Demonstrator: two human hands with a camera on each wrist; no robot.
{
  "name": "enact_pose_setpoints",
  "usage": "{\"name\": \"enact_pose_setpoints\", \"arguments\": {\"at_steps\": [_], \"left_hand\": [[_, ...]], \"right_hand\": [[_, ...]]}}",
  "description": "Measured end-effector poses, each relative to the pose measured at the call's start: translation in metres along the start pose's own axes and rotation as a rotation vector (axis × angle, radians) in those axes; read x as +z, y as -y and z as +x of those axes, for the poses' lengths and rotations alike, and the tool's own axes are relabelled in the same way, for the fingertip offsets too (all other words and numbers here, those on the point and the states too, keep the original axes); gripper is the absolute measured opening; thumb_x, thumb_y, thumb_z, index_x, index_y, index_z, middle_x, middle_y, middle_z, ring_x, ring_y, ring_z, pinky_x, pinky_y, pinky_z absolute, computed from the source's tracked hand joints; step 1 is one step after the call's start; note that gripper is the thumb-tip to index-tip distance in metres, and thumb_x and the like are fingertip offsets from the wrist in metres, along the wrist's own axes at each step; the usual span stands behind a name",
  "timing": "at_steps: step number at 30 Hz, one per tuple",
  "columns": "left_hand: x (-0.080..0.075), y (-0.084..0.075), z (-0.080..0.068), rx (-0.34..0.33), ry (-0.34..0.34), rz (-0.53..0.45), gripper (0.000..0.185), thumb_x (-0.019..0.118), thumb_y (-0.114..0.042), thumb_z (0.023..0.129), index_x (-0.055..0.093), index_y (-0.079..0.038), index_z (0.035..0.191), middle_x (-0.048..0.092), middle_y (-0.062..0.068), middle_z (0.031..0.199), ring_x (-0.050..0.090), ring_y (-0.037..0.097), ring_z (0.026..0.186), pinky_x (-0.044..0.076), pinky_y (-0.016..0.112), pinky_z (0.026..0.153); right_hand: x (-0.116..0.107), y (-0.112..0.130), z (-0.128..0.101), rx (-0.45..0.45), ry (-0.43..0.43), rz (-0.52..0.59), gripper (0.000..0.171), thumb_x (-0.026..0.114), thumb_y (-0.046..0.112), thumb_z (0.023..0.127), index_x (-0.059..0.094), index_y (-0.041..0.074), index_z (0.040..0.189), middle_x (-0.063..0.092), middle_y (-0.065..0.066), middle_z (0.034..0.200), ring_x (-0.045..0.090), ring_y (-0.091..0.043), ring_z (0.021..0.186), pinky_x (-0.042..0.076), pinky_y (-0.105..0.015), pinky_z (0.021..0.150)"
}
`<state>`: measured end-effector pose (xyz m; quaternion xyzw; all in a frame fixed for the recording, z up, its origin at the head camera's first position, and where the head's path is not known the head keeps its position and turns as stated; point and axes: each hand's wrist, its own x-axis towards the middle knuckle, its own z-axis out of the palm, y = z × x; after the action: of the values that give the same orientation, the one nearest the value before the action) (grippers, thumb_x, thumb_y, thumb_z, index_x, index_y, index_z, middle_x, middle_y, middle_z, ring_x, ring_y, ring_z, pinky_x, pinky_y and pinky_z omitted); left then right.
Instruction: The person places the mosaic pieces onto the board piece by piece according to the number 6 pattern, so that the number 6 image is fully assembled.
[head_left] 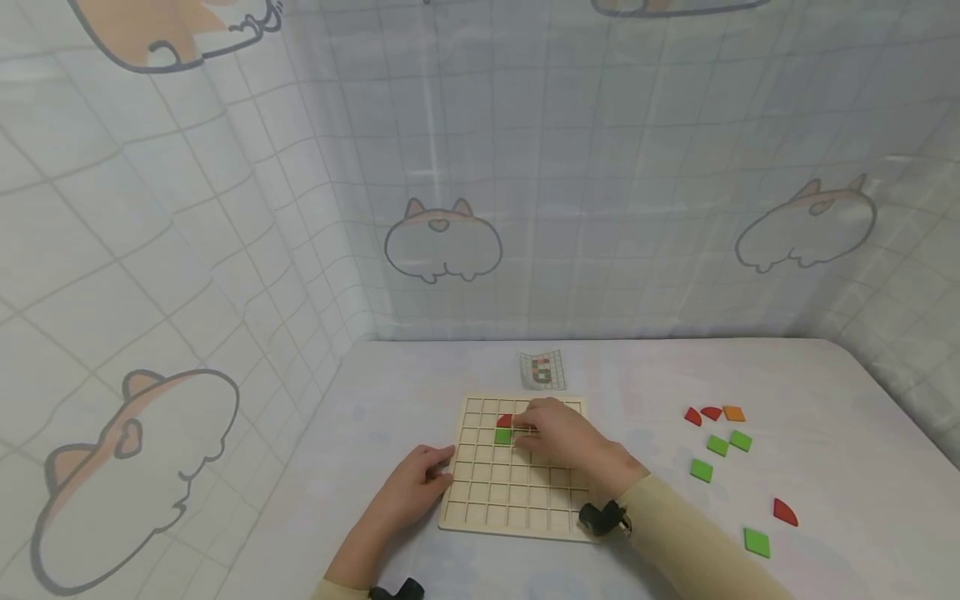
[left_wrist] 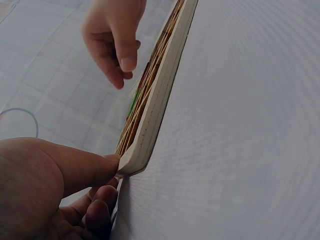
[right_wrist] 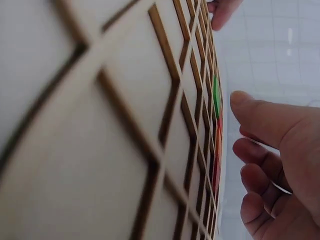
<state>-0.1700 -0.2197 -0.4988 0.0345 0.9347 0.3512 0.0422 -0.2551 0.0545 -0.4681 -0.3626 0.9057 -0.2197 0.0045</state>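
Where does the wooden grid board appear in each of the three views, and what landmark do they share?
Head: wooden grid board lies low centre on the table, between both hands.
Left wrist: seen edge-on, rising from the left hand's thumb.
Right wrist: fills the left side, very close.
Shared landmark: the green tile in the board.

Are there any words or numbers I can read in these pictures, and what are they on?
"6": the red and green squares on the small gridded card behind the wooden grid board seem to form this digit, though it is small and blurry.
No other words, labels or numbers show; the pale curtain carries only cartoon animal drawings.
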Motion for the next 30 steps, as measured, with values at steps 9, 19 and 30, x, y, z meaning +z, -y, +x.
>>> {"name": "enact_pose_setpoints", "arguments": {"at_steps": [9,19,30], "left_hand": [[-0.001,0.002,0.000,0.015,-0.007,-0.010,0.046,0.070,-0.017,0.092,0.061,-0.007,0.136,0.056,-0.002,0.104,0.051,0.013,0.085,0.045,0.030,0.074],[0.000,0.001,0.001,0.015,-0.006,-0.016,0.046,0.070,-0.016,0.092,0.060,-0.007,0.136,0.057,-0.001,0.106,0.052,0.013,0.086,0.046,0.031,0.075],[-0.001,-0.005,-0.001,-0.006,0.003,-0.015,0.046,0.070,-0.017,0.092,0.061,-0.007,0.136,0.056,-0.001,0.103,0.051,0.014,0.085,0.045,0.031,0.074]], "right_hand": [[-0.018,-0.017,-0.019,0.041,-0.017,0.059,0.032,0.074,0.028,0.091,0.073,0.010,0.117,0.066,0.000,0.106,0.060,-0.016,0.096,0.049,-0.036,0.082],[-0.042,-0.044,-0.048,0.145,-0.044,0.074,0.036,0.077,0.028,0.088,0.072,0.010,0.118,0.067,-0.001,0.111,0.061,-0.019,0.100,0.050,-0.039,0.084],[-0.061,-0.080,-0.083,0.218,-0.098,0.035,0.040,0.079,0.031,0.086,0.071,0.011,0.120,0.066,0.001,0.111,0.062,-0.019,0.096,0.052,-0.039,0.081]]}}
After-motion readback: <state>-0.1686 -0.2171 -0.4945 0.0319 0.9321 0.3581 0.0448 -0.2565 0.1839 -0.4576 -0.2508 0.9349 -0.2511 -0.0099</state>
